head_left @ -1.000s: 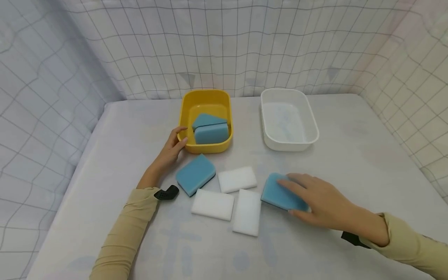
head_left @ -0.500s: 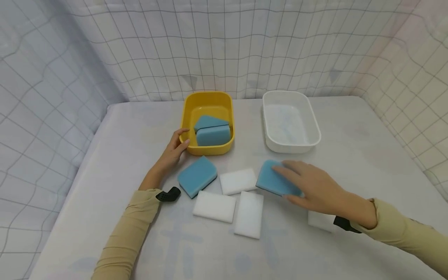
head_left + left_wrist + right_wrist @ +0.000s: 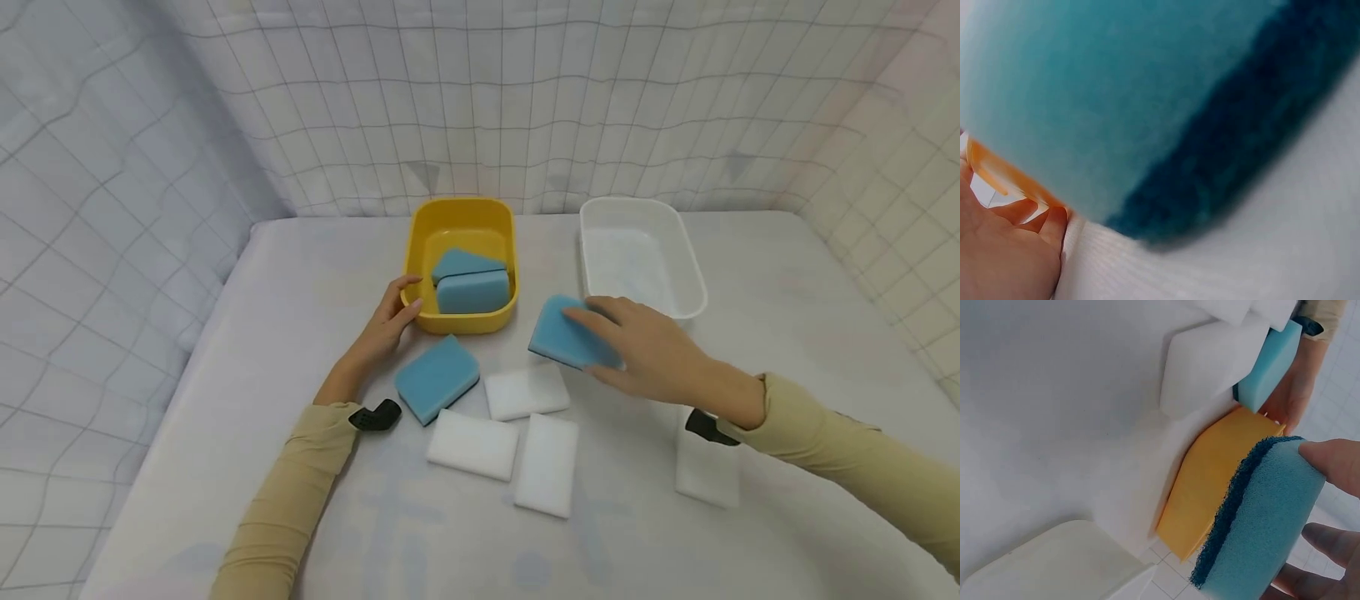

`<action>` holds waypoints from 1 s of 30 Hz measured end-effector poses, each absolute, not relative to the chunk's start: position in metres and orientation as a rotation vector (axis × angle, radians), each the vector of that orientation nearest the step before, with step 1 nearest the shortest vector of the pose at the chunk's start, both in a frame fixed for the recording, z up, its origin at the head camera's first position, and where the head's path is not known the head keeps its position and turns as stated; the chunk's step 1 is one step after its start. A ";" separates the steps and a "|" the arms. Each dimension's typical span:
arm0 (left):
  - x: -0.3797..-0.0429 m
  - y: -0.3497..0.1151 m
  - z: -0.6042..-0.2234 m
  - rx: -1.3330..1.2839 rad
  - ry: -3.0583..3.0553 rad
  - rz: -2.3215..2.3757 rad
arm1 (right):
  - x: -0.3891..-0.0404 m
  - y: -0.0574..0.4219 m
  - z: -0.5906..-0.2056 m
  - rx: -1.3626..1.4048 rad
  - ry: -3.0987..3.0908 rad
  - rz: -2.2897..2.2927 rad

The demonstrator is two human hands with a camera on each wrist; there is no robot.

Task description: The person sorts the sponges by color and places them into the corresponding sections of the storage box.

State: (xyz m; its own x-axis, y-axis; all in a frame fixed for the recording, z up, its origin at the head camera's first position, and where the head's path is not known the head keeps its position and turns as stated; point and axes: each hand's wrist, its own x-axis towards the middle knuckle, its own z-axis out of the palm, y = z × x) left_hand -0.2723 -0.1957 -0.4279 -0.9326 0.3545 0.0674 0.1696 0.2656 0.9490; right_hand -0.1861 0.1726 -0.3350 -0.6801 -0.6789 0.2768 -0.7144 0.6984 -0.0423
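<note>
My right hand grips a blue sponge with a dark scouring layer underneath, in the air in front of the white tub. In the right wrist view the thumb and fingers pinch this sponge by its sides. My left hand holds the near left corner of the yellow tub, fingers at its rim. Inside that tub lie two blue sponges, one leaning against the other. Another blue sponge lies on the table near my left wrist and fills much of the left wrist view.
Several white sponge blocks lie on the table: one in front of the tubs, one to the left, one upright to the view, and one partly under my right forearm. A grid-patterned curtain encloses the back and sides.
My right hand has lifted the blue sponge and carried it forward and left toward the tubs, uncovering a white block on the right. My left hand stays on the yellow tub.
</note>
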 end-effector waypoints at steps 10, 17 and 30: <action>-0.270 -0.195 -0.431 0.447 2.372 1.724 | -0.219 0.147 -0.328 1.170 -2.636 0.221; -0.270 -0.196 -0.432 0.458 2.390 1.728 | -0.238 0.134 -0.319 1.189 -2.600 0.211; -0.271 -0.194 -0.427 0.475 2.385 1.728 | -0.265 0.119 -0.312 1.141 -2.636 0.217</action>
State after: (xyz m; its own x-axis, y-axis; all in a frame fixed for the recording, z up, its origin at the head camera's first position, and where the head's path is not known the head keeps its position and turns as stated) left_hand -0.2711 -0.1943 -0.4272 -0.9371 0.3443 0.0576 0.1620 0.2827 0.9454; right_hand -0.2654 0.1194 -0.3118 -0.6577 -0.6931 0.2949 -0.7320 0.6805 -0.0332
